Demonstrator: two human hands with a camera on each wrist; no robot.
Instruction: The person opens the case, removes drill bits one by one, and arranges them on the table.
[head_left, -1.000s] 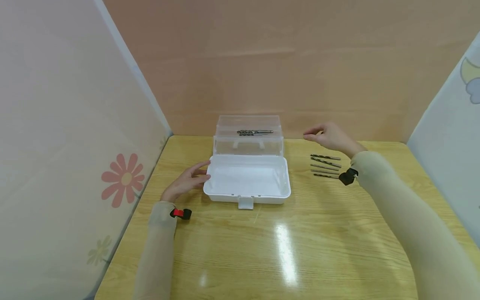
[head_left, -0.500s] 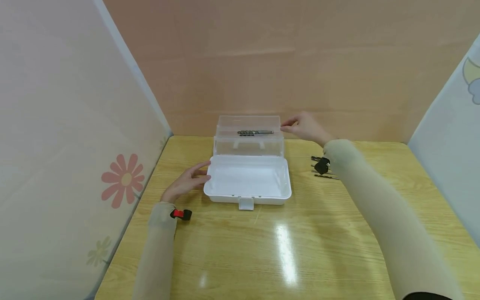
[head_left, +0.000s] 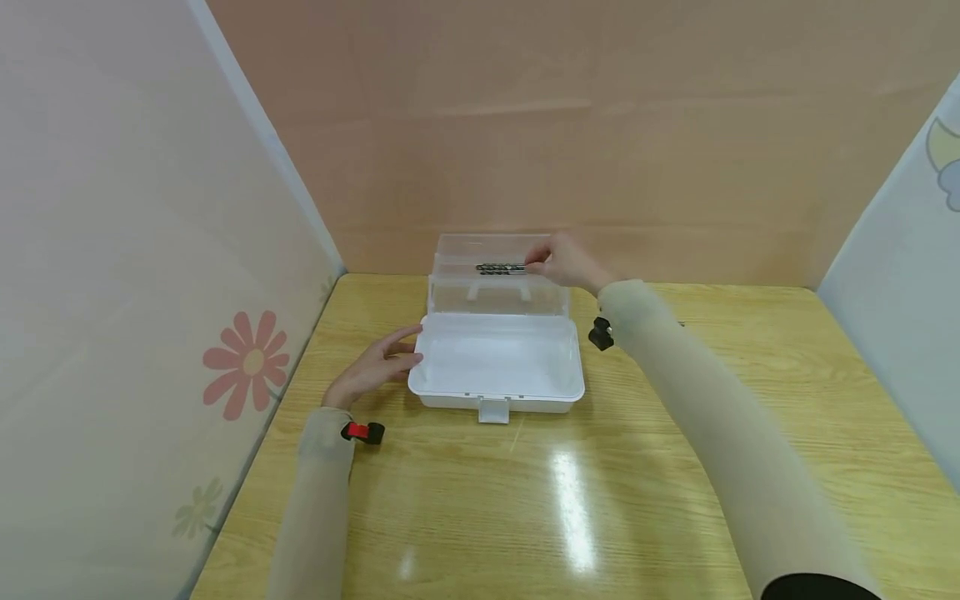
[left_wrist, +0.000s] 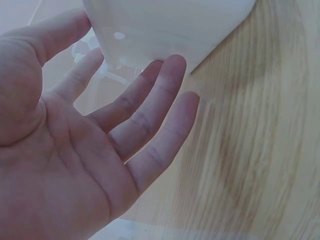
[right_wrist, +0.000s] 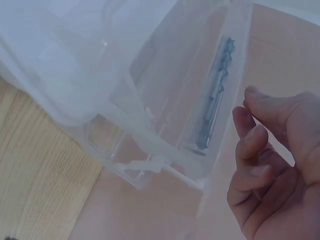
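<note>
- Head view: the right hand (head_left: 564, 260) reaches over the clear plastic lid tray (head_left: 497, 273) of the open white plastic toolbox (head_left: 497, 367); its curled fingers (right_wrist: 255, 145) hold nothing.
- Dark metal drill bits (head_left: 501, 268) lie in that tray, just beside the fingertips.
- The left hand (head_left: 372, 368), fingers relaxed and straight, rests against the toolbox's left edge on the yellow wooden table (head_left: 675, 467).

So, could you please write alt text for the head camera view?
A person's right hand reaches drill bits in the clear upper tray of an open white toolbox, while the left hand rests against its left side on a wooden table.
</note>
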